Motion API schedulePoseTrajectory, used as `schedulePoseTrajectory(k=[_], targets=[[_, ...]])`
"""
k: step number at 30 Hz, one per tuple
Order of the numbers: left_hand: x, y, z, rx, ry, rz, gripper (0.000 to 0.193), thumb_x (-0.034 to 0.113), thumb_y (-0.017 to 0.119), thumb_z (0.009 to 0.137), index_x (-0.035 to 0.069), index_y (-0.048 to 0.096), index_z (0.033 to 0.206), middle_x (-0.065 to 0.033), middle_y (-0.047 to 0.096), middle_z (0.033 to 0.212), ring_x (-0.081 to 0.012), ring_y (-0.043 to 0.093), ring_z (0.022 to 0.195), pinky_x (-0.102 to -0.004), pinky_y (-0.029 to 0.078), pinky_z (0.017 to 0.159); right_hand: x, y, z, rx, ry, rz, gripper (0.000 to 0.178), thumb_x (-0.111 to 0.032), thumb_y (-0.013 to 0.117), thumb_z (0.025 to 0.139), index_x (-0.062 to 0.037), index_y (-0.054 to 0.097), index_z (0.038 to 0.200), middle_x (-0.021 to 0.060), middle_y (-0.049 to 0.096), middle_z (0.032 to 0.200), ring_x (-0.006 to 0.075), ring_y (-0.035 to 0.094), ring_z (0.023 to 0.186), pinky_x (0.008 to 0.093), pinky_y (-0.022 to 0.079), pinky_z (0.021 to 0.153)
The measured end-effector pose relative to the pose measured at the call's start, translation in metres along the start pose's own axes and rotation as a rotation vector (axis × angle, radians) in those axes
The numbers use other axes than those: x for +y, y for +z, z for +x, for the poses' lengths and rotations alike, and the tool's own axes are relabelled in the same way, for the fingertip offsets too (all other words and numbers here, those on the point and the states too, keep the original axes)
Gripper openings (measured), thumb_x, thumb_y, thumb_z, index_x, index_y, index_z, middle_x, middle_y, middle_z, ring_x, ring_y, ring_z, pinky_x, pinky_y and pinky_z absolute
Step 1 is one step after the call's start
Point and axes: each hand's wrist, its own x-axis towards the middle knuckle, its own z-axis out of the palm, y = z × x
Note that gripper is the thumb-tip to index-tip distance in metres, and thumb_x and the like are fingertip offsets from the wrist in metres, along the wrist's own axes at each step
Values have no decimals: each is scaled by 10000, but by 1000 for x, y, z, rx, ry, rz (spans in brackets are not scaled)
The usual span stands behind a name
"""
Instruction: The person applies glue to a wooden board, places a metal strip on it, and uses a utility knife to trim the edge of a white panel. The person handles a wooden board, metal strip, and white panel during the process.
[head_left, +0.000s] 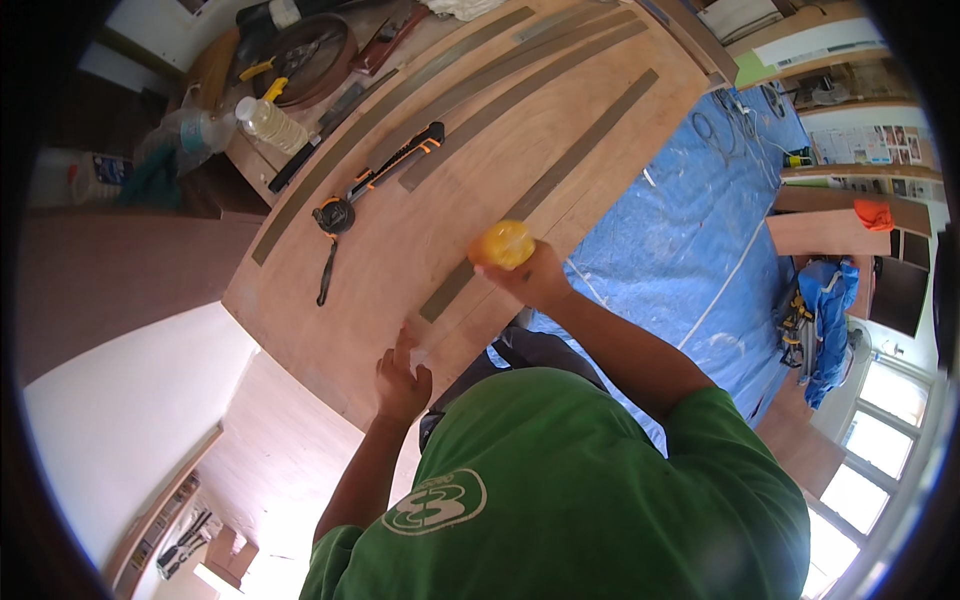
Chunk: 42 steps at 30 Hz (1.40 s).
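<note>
My right hand (537,280) is closed around a yellow, shiny, rounded bottle (507,244), seen end-on and slightly blurred. It is held over a narrow grey-brown strip (598,135) that lies lengthwise on the wooden panel (330,345). My left hand (402,386) is at the panel's near edge, just below the strip's near end. Its fingers are apart and a little smeared by motion, with a pale patch beside them that I cannot make out. Farther left on the panel lie a black-and-orange tape measure (334,215) and a black-and-orange utility knife (402,155).
More long strips (385,120) lie across the far part of the panel. A clear plastic bottle (272,124) and yellow-handled tools (276,89) crowd the surface behind. To the right, a blue tarp (660,250) covers the floor, with cables (725,125) on it.
</note>
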Motion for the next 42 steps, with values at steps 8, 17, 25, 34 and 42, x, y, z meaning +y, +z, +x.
schedulePoseTrajectory(k=[8, 17, 25, 34, 42], targets=[[-1, 0, -1, 19, 55, -9, 574, 42, 591, 775, -41, 571, 1343, -198, 680, 1308, -342, 629, 824, -484, 517, 783, 46, -93, 62, 213, 167, -108, 334, -225, 871, 884, -42, 747, 1135, 69, 796, 1027, 151, 751, 950, 315, 578, 815], [1, -7, 2, -11, 46, -38, 726, 30, 566, 782, -60, 479, 1497, -155, 703, 1155, -323, 624, 821, -469, 522, 790, 43, -69, 33, 171, 87, -191, 348, -262, 885, 875, -8, 762, 1080, 77, 806, 1017, 190, 769, 943, 314, 597, 813], [-1, -18, 2, 80, -40, -107, 695, -9, 574, 791, -2, 523, 1485, -143, 694, 1191, -295, 618, 869, -430, 531, 794, -1, 32, -37, -229, 185, 289, 314, -202, 869, 879, -46, 750, 1124, 57, 781, 1069, 162, 740, 1004, 335, 581, 892], [-10, -35, -3, 267, -254, -149, 563, 3, 653, 840, 61, 613, 1398, -134, 676, 1266, -265, 641, 970, -404, 529, 816, -2, -83, -6, 70, 722, 858, 427, -425, 727, 963, -69, 669, 1192, 81, 746, 1047, 158, 693, 782, 292, 535, 667], [36, -18, 38, 408, -242, -74, 469, 25, 670, 830, 59, 646, 1297, -115, 688, 1236, -269, 645, 1000, -418, 522, 839, 56, -261, 23, 198, 874, 548, 413, -526, 725, 935, -118, 686, 986, 25, 664, 740, 113, 482, 436, 278, 326, 399]])
